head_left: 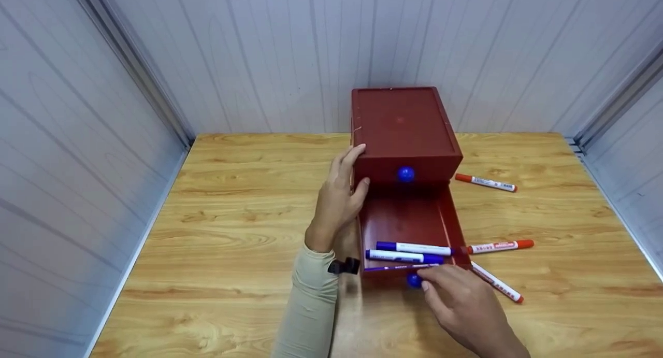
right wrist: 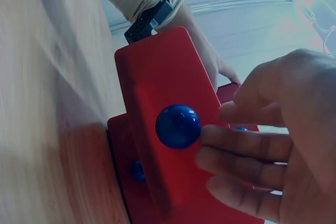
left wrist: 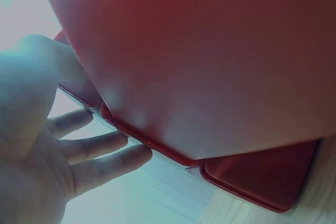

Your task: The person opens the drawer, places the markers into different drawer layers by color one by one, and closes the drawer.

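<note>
Red drawer (head_left: 404, 218), drawn out at the cabinet's (head_left: 404, 122) near side, holds markers (head_left: 396, 256). Right hand (head_left: 463, 301), fingers loose, lies at its knob (head_left: 414, 281); left hand (head_left: 335, 200), fingers extended, rests against the cabinet's left side. Off-centre pushing could jam the drawer.

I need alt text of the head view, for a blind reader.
A person's right hand is at the blue knob of an open drawer holding blue-capped markers; the left hand is at the left side of the dark red cabinet. Red-tipped markers lie on the wooden table, right.
</note>
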A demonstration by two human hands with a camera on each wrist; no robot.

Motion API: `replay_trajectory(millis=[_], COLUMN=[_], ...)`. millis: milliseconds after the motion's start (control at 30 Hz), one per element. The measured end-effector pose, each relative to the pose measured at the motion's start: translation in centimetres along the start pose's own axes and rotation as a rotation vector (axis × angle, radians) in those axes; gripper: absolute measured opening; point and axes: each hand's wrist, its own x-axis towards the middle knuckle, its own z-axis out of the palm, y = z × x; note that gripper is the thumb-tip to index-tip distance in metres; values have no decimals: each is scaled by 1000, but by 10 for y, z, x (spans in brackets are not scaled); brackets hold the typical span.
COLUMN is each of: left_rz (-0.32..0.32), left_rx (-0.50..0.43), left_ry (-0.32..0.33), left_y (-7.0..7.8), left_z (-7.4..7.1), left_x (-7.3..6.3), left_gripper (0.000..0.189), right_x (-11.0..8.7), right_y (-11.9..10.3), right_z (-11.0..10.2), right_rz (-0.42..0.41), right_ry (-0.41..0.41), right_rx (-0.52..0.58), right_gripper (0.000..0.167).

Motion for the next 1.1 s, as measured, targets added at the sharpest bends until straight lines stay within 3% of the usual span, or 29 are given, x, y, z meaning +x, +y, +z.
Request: replay_trajectory(millis=[200, 567, 900, 1100], left_rz=[15, 23, -10, -37], left_rx=[6, 11, -91, -151], left_ry=[10, 21, 2, -2], left_y=[-1, -2, 4, 6], left_z=[0, -1, -5, -6], left_x=[1, 1, 3, 2], left_gripper=[64, 63, 60, 59], right_x=[-5, -9, -9, -5], right_y=[0, 0, 1, 1], right_z=[3, 14, 16, 16], right_rz=[48, 56, 109, 168], right_ry=[-49, -75, -53, -89], right_rx=[-80, -30, 28, 29], right_gripper=[29, 39, 39, 38])
